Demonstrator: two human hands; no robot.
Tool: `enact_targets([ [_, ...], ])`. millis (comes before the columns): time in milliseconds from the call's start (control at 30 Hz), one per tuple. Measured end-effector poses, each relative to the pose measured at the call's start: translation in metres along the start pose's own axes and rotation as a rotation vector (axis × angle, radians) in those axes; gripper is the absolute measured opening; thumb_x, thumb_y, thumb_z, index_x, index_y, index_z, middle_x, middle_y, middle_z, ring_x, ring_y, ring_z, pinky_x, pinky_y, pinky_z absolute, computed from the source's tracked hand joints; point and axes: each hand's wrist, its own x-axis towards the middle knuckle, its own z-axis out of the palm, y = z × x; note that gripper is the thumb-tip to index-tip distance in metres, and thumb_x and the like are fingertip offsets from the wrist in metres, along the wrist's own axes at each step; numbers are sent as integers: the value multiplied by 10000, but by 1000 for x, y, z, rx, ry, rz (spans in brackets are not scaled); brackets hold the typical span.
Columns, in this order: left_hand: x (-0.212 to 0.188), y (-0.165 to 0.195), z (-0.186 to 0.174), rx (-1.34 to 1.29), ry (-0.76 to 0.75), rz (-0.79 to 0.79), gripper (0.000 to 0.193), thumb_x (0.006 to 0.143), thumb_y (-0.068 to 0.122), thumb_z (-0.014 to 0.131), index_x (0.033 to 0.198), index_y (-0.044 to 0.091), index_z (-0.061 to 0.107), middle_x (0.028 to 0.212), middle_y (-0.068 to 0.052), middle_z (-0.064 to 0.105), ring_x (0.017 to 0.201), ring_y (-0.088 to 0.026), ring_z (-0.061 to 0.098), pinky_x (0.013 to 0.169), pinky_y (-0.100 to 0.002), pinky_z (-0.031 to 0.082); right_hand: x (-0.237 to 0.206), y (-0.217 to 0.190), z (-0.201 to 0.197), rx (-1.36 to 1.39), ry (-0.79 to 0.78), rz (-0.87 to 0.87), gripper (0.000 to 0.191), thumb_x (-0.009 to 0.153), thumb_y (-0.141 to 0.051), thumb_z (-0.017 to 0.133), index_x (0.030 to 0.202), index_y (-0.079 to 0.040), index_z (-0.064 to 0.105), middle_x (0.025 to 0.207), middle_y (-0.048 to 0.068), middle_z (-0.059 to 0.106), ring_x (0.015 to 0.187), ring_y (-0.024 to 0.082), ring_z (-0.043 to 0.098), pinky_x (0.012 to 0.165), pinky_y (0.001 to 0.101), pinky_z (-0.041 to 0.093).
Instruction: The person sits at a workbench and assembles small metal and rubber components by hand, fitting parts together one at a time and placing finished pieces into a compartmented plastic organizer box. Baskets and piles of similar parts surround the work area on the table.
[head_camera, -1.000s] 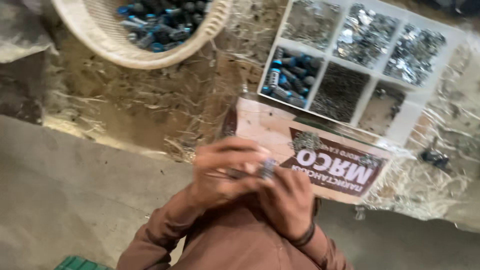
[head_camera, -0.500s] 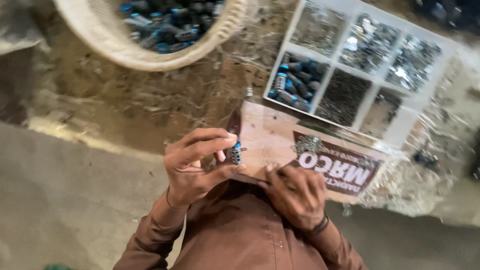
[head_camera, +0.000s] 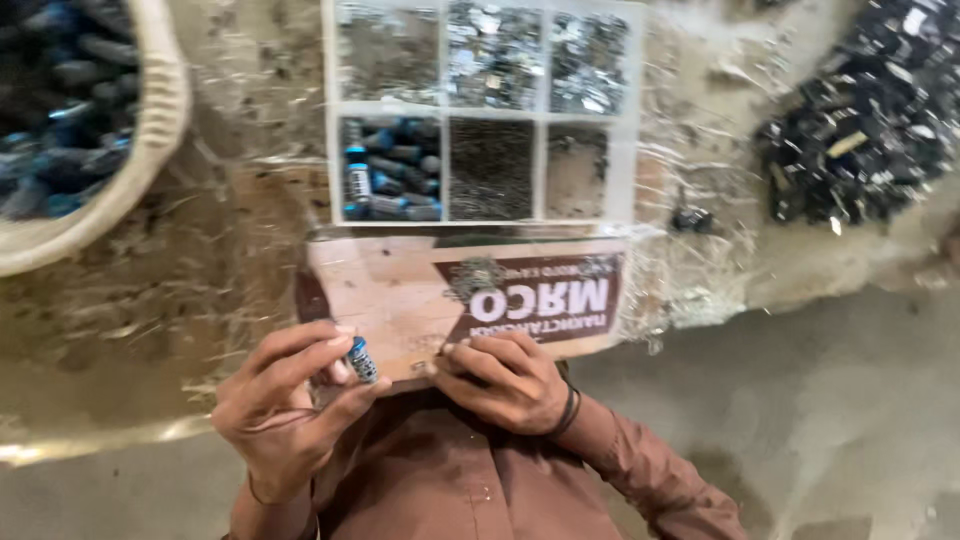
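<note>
My left hand (head_camera: 285, 400) pinches a small blue and black cylinder (head_camera: 362, 360) between thumb and fingertips, just off the near left corner of a flat cardboard sheet (head_camera: 400, 300). My right hand (head_camera: 505, 380) rests with curled fingers on the sheet's near edge; whether it holds a small part I cannot tell. Beyond the sheet lies a white divided tray (head_camera: 440, 118) with several compartments: one holds more blue and black cylinders (head_camera: 390, 185), the others hold small metal parts.
A pale round basket (head_camera: 150, 140) at the far left holds many blue and black cylinders. A heap of black parts (head_camera: 860, 130) lies at the far right. Crinkled clear plastic sheeting (head_camera: 240, 130) covers the ground.
The view has swung left to right. My left hand has drawn back toward me with the cylinder, from over the sheet to its near left corner. The right hand stays at the sheet's edge.
</note>
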Motion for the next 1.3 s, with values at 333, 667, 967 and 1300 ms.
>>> enact_targets([
  [333, -2, -1, -9, 208, -38, 137, 434, 749, 90, 901, 1146, 51, 732, 1201, -114, 709, 864, -76, 677, 744, -214, 565, -12, -20, 19, -60, 105, 206, 413, 846, -272, 916, 1151, -71, 724, 1165, 73, 652, 1023, 233, 617, 840, 388, 504],
  [667, -17, 3, -24, 100, 37, 115, 435, 809, 28, 917, 1201, 53, 732, 1235, -114, 705, 829, -88, 655, 708, -209, 574, 1, -40, 24, -8, 105, 176, 406, 837, -276, 903, 1181, -113, 763, 1099, 33, 634, 976, 235, 585, 876, 399, 447],
  [967, -7, 6, 28, 112, -175, 178, 385, 789, 95, 906, 1134, 87, 736, 1145, -96, 724, 887, -138, 717, 750, -255, 613, -33, -14, 2, 850, 271, 300, 204, 850, 27, 802, 1039, -45, 773, 951, 69, 708, 780, 203, 687, 684, 312, 559],
  [1300, 11, 2, 69, 152, -468, 274, 415, 788, 116, 888, 1177, 107, 745, 1163, -82, 728, 918, -230, 714, 806, -331, 585, -41, -30, -28, 499, 575, 548, 233, 784, 118, 756, 972, -9, 699, 937, 152, 717, 822, 221, 719, 735, 306, 584],
])
